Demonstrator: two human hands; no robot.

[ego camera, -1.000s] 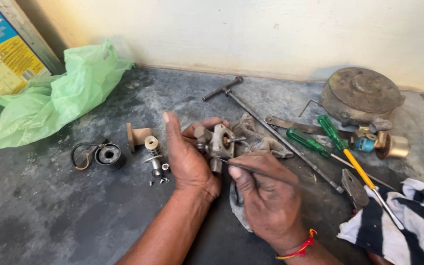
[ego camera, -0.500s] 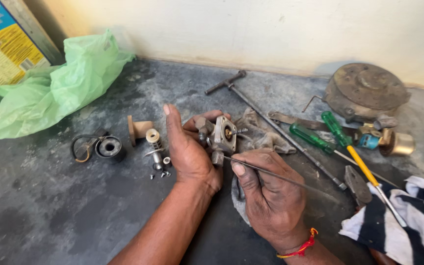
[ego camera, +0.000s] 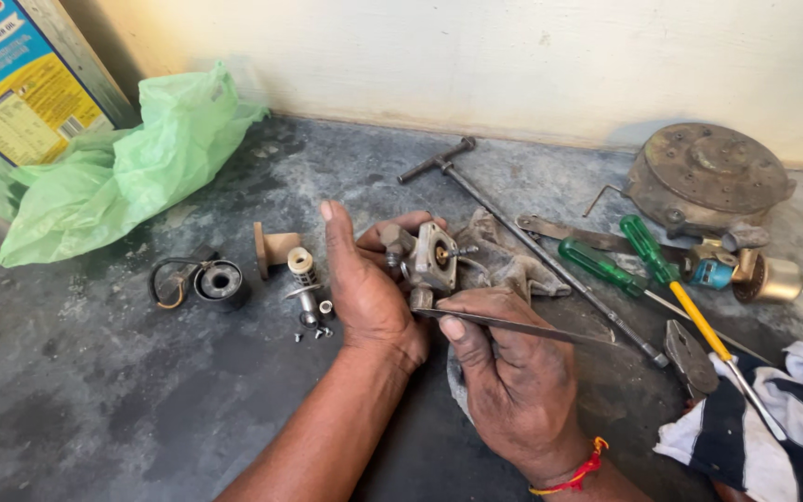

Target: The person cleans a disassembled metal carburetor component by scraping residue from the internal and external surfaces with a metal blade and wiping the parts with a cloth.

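Gripping small grey cast-metal carburettor body (ego camera: 432, 260) in left hand (ego camera: 369, 293), palm turned in, thumb up, fingers wrapped behind, above grimy rag (ego camera: 504, 260). Right hand (ego camera: 513, 372) pinching thin flat metal tool (ego camera: 513, 325), tip apparently at part's underside; contact unclear. Tall tin (ego camera: 20, 93) with blue-yellow label back left, crumpled green plastic bag (ego camera: 123, 167) beside it. Green-handled screwdrivers (ego camera: 606, 265) and rusty round metal cover (ego camera: 708, 181) right, on rough dark concrete.
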